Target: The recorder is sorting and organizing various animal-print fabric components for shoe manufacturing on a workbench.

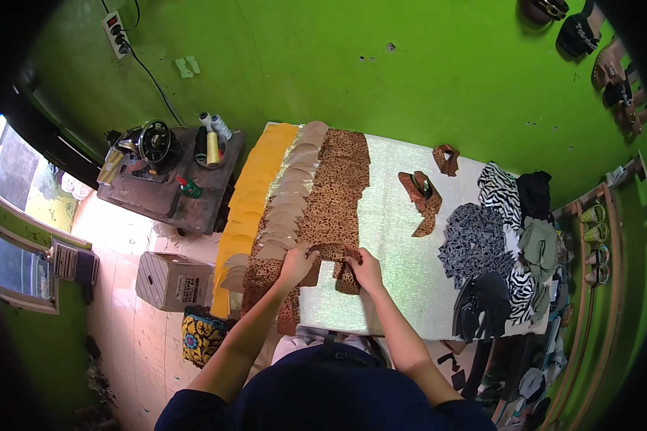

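Above the near part of a table with a shiny whitish cover (395, 287), both my hands grip a bent leopard-print fabric piece (349, 281). My left hand (298, 266) pinches its left end, beside the overlapping leopard-print pieces. My right hand (366, 270) is closed on its right side, with the cover showing between the two ends. A long row of overlapping leopard-print pieces (341, 179) runs away from me. Left of it lie overlapping tan rounded pieces (289, 197), then a band of yellow pieces (255, 190).
Loose leopard-print pieces (422, 200) lie farther right. Grey patterned pieces (474, 241), zebra-print fabric (497, 187) and black pieces (482, 305) crowd the table's right side. At left stand a sewing machine (153, 141) with thread cones (213, 147) and a cardboard box (169, 281).
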The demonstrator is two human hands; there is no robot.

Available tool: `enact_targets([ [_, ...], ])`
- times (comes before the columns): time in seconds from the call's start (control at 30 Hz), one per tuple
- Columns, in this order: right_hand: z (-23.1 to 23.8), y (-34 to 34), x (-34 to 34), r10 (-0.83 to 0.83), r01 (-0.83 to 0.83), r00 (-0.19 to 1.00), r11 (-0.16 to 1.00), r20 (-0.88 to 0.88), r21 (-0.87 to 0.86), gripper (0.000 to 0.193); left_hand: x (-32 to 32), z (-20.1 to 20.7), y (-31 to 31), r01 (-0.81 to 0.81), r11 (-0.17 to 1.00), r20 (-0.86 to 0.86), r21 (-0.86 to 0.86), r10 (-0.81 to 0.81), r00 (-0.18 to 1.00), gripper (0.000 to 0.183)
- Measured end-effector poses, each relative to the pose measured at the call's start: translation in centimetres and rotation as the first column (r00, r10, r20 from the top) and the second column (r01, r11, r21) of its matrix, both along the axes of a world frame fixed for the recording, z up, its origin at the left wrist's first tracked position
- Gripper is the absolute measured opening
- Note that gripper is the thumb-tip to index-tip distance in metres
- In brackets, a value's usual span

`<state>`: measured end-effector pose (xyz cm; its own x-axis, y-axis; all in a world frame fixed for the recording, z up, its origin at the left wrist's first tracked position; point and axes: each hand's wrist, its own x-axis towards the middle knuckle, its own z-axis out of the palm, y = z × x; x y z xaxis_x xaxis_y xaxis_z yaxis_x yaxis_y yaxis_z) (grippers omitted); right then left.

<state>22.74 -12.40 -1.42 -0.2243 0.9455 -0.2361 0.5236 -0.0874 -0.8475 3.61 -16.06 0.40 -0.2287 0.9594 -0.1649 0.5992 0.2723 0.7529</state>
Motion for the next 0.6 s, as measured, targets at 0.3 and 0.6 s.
enact_targets([
  [0.3,0.0,-0.9,-5.1,-0.131,0.045,0.933,0.966,0.335,0.254,0.039,-3.6,-1.8,1.1,0.099,0.994,-0.144,0.044,-0.092,0.985,0.025],
  [0.6,-1.1,-2.1,-4.8,-0.14,-0.272,0.837,0.733,0.53,0.624,0.032,-1.8,-1.3,0.6,0.293,0.918,-0.432,0.267,-0.158,0.888,0.028],
])
